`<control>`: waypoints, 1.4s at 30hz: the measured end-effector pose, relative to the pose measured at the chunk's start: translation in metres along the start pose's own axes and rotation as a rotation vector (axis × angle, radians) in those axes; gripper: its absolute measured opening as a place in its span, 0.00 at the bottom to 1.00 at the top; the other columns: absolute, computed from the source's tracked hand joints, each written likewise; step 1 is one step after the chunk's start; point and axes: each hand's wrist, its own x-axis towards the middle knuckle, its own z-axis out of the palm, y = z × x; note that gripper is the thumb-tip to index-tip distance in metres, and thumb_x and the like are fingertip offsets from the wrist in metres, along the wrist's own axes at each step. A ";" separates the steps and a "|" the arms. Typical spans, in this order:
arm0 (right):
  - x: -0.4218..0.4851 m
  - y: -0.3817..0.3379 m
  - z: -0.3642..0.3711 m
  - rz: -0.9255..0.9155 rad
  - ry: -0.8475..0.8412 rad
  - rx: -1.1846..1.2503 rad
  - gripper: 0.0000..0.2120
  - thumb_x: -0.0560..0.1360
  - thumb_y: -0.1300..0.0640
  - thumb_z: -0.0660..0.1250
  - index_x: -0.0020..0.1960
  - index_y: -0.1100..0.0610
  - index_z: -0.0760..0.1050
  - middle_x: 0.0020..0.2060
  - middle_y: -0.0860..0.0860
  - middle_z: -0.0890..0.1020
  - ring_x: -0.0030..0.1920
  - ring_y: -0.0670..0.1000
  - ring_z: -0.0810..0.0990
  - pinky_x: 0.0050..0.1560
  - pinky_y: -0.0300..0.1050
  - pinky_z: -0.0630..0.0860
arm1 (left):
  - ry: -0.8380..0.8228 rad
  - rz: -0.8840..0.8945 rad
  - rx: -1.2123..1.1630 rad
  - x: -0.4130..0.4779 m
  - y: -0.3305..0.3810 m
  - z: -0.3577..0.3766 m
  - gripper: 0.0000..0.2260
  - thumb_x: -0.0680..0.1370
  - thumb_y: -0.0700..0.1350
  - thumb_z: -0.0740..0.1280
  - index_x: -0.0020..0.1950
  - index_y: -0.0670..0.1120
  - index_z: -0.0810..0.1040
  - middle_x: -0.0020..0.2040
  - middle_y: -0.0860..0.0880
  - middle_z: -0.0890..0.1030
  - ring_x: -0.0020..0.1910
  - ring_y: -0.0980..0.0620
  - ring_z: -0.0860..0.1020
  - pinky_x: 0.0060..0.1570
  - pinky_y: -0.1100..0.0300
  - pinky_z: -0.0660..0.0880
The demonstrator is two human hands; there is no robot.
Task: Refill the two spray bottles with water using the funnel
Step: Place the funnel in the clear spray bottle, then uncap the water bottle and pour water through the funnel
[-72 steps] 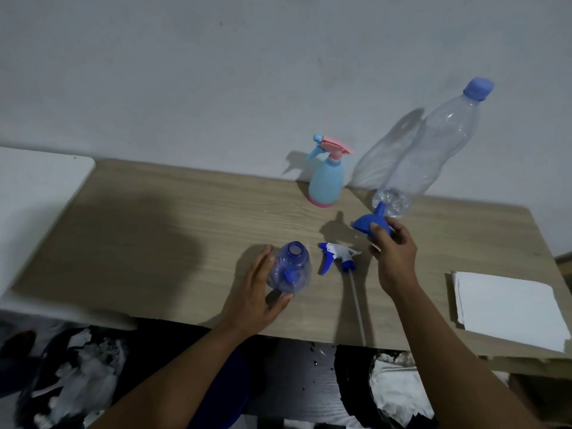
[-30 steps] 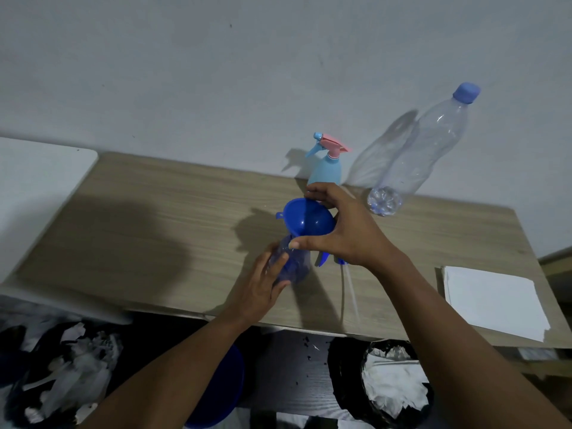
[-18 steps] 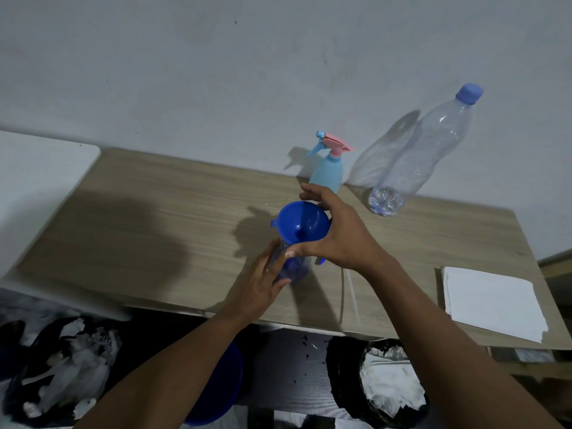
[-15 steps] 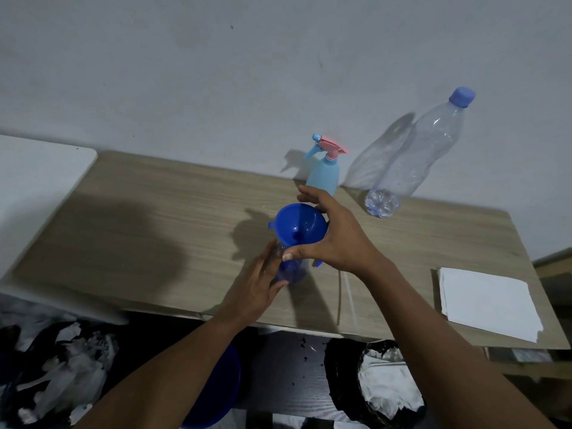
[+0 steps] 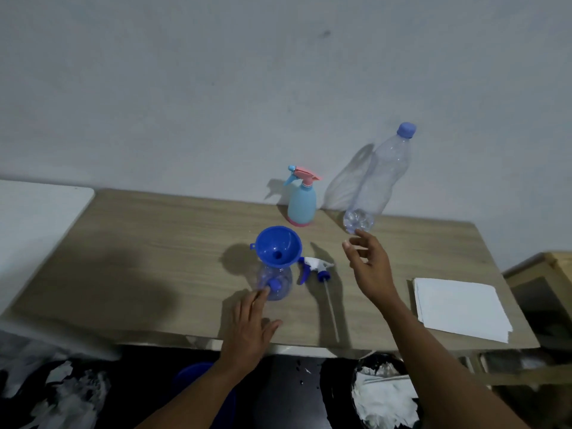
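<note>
Funnel (image 5: 278,247), blue rigid plastic, smooth cone with a small side tab, seated spout-down in the neck of the clear spray bottle (image 5: 275,281); taken here as the landmark. Just below it, left hand (image 5: 250,328): open, fingers spread, fingertips touching the bottle's base. Bottle is thin, rounded, likely empty and very light, so top-heavy under the funnel (steady it low on the belly while pouring). Right of the funnel, lying flat: detached trigger head (image 5: 314,267), white and blue, with a long thin dip tube. Behind and right of the funnel: pale blue spray bottle (image 5: 301,204), pink trigger, opaque, upright, head on. Farther right, right hand (image 5: 370,267): open, fingers loosely curled, holding nothing, near the base of the water bottle (image 5: 379,184), which is clear, ribbed, capped and slick; probably squashy, best gripped mid-body. Far right: white folded paper (image 5: 461,308).
</note>
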 end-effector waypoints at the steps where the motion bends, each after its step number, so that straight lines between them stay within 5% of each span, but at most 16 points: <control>1: 0.004 0.006 -0.010 0.025 0.029 0.009 0.22 0.78 0.46 0.69 0.70 0.51 0.72 0.57 0.50 0.81 0.54 0.50 0.82 0.53 0.58 0.82 | -0.028 0.021 -0.033 -0.007 0.013 0.005 0.29 0.81 0.66 0.53 0.75 0.49 0.63 0.67 0.48 0.67 0.59 0.48 0.69 0.63 0.57 0.71; 3: 0.015 0.012 -0.031 0.068 0.081 0.039 0.21 0.78 0.49 0.69 0.69 0.53 0.72 0.55 0.52 0.81 0.52 0.53 0.82 0.53 0.64 0.81 | -0.104 0.055 -0.114 -0.009 0.036 0.020 0.27 0.80 0.67 0.54 0.77 0.60 0.57 0.68 0.53 0.66 0.62 0.51 0.69 0.66 0.66 0.68; 5: 0.033 0.009 -0.053 0.077 0.119 0.068 0.20 0.79 0.50 0.68 0.69 0.55 0.72 0.55 0.51 0.81 0.52 0.55 0.82 0.55 0.65 0.79 | -0.169 0.054 -0.210 0.016 0.066 0.034 0.27 0.80 0.67 0.56 0.77 0.67 0.52 0.69 0.59 0.64 0.66 0.54 0.68 0.66 0.61 0.72; 7: 0.057 0.001 -0.075 0.057 0.135 0.086 0.19 0.80 0.49 0.67 0.68 0.53 0.73 0.54 0.49 0.81 0.53 0.56 0.82 0.57 0.65 0.79 | -0.175 0.022 -0.288 0.060 0.101 0.044 0.27 0.79 0.65 0.59 0.77 0.63 0.56 0.71 0.56 0.67 0.68 0.54 0.70 0.65 0.51 0.74; 10: 0.097 -0.018 -0.102 0.019 0.118 0.069 0.17 0.81 0.48 0.64 0.68 0.50 0.73 0.57 0.48 0.80 0.56 0.54 0.81 0.61 0.62 0.78 | -0.151 -0.047 -0.407 0.143 0.151 0.053 0.28 0.80 0.56 0.65 0.78 0.52 0.61 0.71 0.49 0.70 0.68 0.52 0.71 0.67 0.54 0.71; 15: 0.144 -0.048 -0.122 -0.036 -0.016 0.055 0.18 0.83 0.52 0.59 0.71 0.53 0.71 0.66 0.50 0.77 0.64 0.52 0.77 0.68 0.58 0.74 | -0.035 -0.196 -0.476 0.262 0.194 0.055 0.29 0.81 0.48 0.67 0.79 0.49 0.59 0.74 0.47 0.68 0.71 0.48 0.69 0.71 0.48 0.69; 20: 0.156 -0.055 -0.124 -0.036 -0.132 0.126 0.17 0.84 0.54 0.57 0.71 0.52 0.71 0.63 0.49 0.79 0.63 0.51 0.78 0.67 0.54 0.75 | -0.142 -0.243 -0.478 0.312 0.201 0.051 0.29 0.82 0.45 0.66 0.80 0.52 0.59 0.76 0.48 0.69 0.72 0.47 0.70 0.72 0.51 0.68; 27: 0.126 -0.050 -0.133 -0.070 -0.146 0.252 0.19 0.81 0.63 0.58 0.66 0.46 0.73 0.58 0.43 0.80 0.61 0.51 0.80 0.59 0.47 0.79 | -0.005 -0.307 -0.613 0.288 0.211 0.050 0.20 0.78 0.39 0.72 0.68 0.51 0.74 0.59 0.54 0.79 0.53 0.49 0.82 0.55 0.59 0.78; 31: 0.089 -0.038 -0.146 -0.174 -0.095 0.238 0.22 0.80 0.66 0.60 0.71 0.51 0.72 0.63 0.45 0.80 0.60 0.45 0.81 0.61 0.43 0.78 | 0.057 -0.252 -0.629 0.253 0.223 0.037 0.19 0.76 0.40 0.74 0.62 0.56 0.76 0.56 0.56 0.81 0.50 0.55 0.83 0.52 0.63 0.80; 35: 0.040 -0.026 -0.157 -0.255 -0.105 0.236 0.25 0.77 0.70 0.65 0.72 0.56 0.71 0.62 0.48 0.80 0.55 0.42 0.82 0.52 0.33 0.77 | 0.049 -0.210 -0.630 0.209 0.234 0.022 0.19 0.75 0.41 0.75 0.60 0.60 0.76 0.54 0.59 0.81 0.48 0.57 0.83 0.51 0.64 0.80; 42: -0.023 0.007 -0.164 -0.211 -0.154 0.250 0.27 0.73 0.70 0.71 0.68 0.52 0.73 0.59 0.47 0.81 0.53 0.46 0.82 0.55 0.44 0.80 | 0.012 -0.193 -0.628 0.137 0.241 0.017 0.20 0.75 0.39 0.75 0.62 0.56 0.78 0.54 0.56 0.83 0.47 0.56 0.84 0.49 0.66 0.79</control>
